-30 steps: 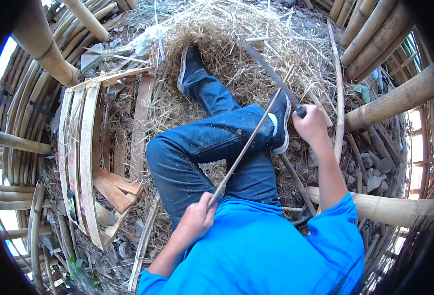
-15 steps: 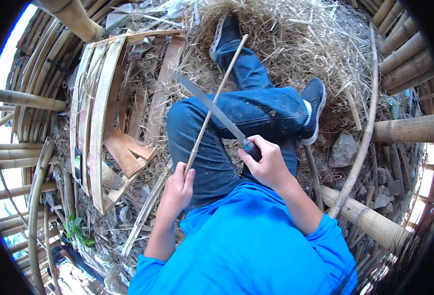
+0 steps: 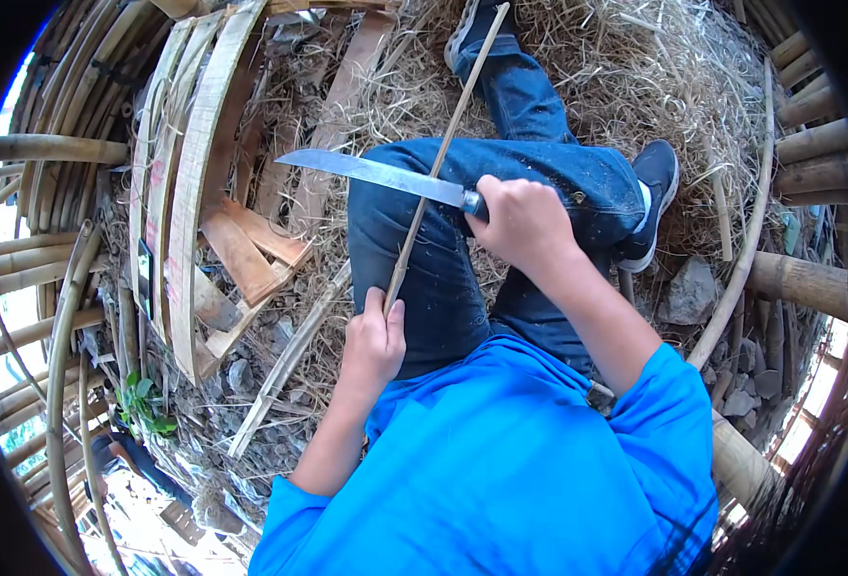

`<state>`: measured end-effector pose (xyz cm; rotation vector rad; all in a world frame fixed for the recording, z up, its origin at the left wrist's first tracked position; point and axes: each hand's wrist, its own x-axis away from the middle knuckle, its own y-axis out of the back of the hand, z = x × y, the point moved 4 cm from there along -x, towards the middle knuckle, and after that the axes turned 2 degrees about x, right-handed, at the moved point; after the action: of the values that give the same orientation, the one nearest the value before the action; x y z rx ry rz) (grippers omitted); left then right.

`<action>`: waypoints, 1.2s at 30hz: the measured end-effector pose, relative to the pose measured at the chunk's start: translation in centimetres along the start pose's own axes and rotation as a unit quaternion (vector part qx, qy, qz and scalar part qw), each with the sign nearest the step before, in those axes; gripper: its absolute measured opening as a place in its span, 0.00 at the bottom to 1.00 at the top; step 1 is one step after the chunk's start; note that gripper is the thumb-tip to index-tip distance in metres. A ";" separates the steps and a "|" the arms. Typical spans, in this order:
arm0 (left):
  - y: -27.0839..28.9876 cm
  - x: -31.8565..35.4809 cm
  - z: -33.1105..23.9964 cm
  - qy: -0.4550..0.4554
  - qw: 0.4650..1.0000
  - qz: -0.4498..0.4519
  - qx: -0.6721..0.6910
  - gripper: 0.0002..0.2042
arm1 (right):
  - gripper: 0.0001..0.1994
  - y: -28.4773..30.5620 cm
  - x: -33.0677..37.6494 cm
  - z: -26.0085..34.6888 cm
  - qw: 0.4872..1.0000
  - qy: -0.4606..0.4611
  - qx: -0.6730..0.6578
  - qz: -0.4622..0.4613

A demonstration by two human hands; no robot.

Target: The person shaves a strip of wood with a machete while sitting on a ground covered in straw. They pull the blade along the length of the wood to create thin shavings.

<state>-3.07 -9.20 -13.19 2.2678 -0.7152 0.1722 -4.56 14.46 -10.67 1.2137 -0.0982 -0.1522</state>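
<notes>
Head view: your left hand [image 3: 370, 344] pinches the near end of a thin stick [image 3: 462, 103] between thumb and fingers. Stick slants away and to the right, over your bent leg in dark jeans [image 3: 424, 288], far tip up by your far shoe [image 3: 482, 21]. Your right hand [image 3: 525, 219] is wrapped round the dark handle of a long knife [image 3: 371, 171], fingers closed. Blade points left and crosses over the stick around mid-length, above your thigh; can't tell if the edge touches it. Left of your leg: slatted wooden crate [image 3: 211, 115], plus a split strip of wood [image 3: 290, 360] lying on the ground. Straw [image 3: 626, 86] spreads beyond your legs. Grey stone [image 3: 688, 291] sits right of your knees, near a bamboo pole [image 3: 799, 285]. Small green plant [image 3: 143, 398] at lower left.
</notes>
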 end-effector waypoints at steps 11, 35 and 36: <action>-0.6 -1.5 0.1 -0.018 1.000 -0.011 0.006 0.11 | 0.12 -0.6 -6.2 -8.5 0.991 -0.036 0.101 -0.077; -0.4 -1.5 1.2 0.006 0.999 -0.011 0.051 0.10 | 0.16 4.9 -8.3 -23.6 0.941 -0.305 0.123 -0.081; -0.4 -1.9 0.7 -0.008 0.999 0.004 0.052 0.10 | 0.16 4.4 -6.8 -24.1 0.944 -0.299 0.074 -0.118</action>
<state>-4.50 -8.61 -14.50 2.3687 -0.7406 0.1993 -7.17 39.36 -14.90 1.2930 -0.5013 -0.7340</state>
